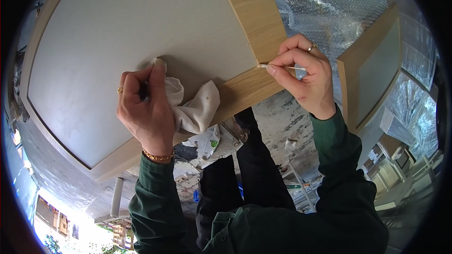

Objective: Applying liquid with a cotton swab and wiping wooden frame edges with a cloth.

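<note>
A large wooden-framed panel (254, 4) with a pale grey inset (136, 14) lies in front of me. My right hand (306, 73) pinches a cotton swab (296, 68), its white tip at the inner corner where two frame pieces meet. A second white end of the swab shows beside the palm. Over the near part of the inset, my left hand (148, 108) is closed on a crumpled off-white cloth (200, 110). The cloth hangs from between thumb and fingers and drapes across the near frame edge.
Bubble wrap (325, 4) lies beyond the panel on the right. Another wooden-framed panel (351, 80) stands tilted at the right, with clear plastic wrap (414, 113) by it. Below are a paint-stained floor (278, 127) and my legs. A pale cylindrical leg (117, 197) shows at lower left.
</note>
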`<action>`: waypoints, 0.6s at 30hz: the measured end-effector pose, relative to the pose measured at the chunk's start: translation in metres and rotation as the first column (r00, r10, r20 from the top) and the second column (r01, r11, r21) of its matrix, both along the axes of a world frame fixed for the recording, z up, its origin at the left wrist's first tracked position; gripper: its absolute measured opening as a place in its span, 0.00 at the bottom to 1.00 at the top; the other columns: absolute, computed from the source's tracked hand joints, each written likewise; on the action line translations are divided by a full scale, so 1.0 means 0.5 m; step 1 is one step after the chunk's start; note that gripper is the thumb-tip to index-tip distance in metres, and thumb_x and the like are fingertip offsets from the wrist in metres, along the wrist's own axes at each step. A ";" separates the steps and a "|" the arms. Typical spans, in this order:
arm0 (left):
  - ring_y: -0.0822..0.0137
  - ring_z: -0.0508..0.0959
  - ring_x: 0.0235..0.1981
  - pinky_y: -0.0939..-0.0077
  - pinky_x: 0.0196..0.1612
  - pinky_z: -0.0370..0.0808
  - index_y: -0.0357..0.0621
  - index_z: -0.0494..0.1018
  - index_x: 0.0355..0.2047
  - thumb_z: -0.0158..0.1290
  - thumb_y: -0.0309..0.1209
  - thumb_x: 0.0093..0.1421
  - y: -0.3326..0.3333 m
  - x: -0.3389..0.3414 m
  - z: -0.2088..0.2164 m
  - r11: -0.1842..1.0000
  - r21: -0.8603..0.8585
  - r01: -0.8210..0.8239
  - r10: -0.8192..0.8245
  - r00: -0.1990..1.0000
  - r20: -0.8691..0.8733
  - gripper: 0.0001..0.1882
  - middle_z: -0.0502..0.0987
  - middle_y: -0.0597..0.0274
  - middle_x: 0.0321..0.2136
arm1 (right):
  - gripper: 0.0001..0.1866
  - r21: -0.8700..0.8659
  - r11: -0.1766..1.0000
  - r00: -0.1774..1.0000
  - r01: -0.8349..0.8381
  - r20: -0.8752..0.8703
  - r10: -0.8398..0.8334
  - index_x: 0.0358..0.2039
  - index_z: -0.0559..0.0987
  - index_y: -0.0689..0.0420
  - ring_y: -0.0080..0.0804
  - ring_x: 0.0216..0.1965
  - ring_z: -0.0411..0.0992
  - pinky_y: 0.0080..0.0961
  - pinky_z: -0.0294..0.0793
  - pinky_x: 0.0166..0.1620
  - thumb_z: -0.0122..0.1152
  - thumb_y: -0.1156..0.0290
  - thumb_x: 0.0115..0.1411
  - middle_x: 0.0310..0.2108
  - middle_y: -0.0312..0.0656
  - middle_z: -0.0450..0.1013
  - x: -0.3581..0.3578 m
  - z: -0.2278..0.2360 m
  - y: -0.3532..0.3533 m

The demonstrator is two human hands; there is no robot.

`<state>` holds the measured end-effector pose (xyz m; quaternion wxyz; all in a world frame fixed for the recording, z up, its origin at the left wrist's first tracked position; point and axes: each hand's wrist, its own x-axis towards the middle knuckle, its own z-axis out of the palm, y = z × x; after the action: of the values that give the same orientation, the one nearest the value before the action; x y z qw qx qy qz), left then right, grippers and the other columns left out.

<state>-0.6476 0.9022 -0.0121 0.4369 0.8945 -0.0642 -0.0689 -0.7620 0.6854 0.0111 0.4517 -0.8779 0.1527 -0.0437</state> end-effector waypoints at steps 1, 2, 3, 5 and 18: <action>0.78 0.65 0.19 0.83 0.24 0.63 0.36 0.72 0.22 0.59 0.28 0.54 -0.001 0.000 0.000 1.000 0.000 0.001 -0.001 1.000 0.000 0.09 0.69 0.67 0.18 | 0.05 0.000 1.000 1.000 0.001 0.000 -0.001 0.21 0.75 0.62 0.23 0.25 0.67 0.19 0.66 0.29 0.64 0.81 0.45 0.27 0.38 0.68 0.000 0.001 -0.001; 0.78 0.64 0.19 0.83 0.24 0.63 0.36 0.72 0.22 0.59 0.28 0.54 -0.003 -0.001 0.001 1.000 -0.016 -0.006 0.006 1.000 -0.007 0.09 0.68 0.67 0.18 | 0.05 0.013 1.000 1.000 0.001 -0.006 -0.001 0.21 0.75 0.62 0.23 0.25 0.67 0.18 0.66 0.29 0.64 0.81 0.45 0.27 0.38 0.68 -0.001 0.002 -0.001; 0.78 0.64 0.19 0.83 0.24 0.63 0.36 0.72 0.22 0.59 0.28 0.54 -0.003 -0.002 0.001 0.999 -0.031 -0.014 0.013 1.000 -0.014 0.10 0.68 0.67 0.18 | 0.05 0.027 1.000 1.000 0.002 -0.011 -0.001 0.21 0.75 0.62 0.23 0.25 0.67 0.18 0.65 0.28 0.64 0.81 0.45 0.27 0.38 0.68 -0.002 0.001 -0.002; 0.78 0.64 0.19 0.83 0.24 0.63 0.36 0.72 0.22 0.59 0.28 0.54 -0.003 -0.001 0.000 0.999 -0.034 -0.008 0.008 1.000 -0.004 0.10 0.68 0.67 0.18 | 0.05 0.024 1.000 1.000 -0.013 -0.010 0.013 0.21 0.75 0.62 0.22 0.25 0.67 0.18 0.65 0.28 0.64 0.81 0.45 0.27 0.38 0.68 -0.002 -0.001 -0.004; 0.78 0.64 0.20 0.82 0.24 0.63 0.36 0.72 0.22 0.59 0.29 0.54 -0.005 -0.001 0.001 1.000 -0.025 -0.017 0.017 1.000 -0.001 0.10 0.69 0.67 0.19 | 0.04 0.065 0.998 0.999 -0.024 -0.032 0.026 0.21 0.76 0.63 0.25 0.27 0.70 0.19 0.75 0.30 0.63 0.81 0.45 0.27 0.37 0.67 0.005 0.007 -0.013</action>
<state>-0.6483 0.8997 -0.0114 0.4487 0.8895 -0.0575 -0.0648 -0.7593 0.6787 0.0146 0.4779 -0.8652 0.1506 -0.0187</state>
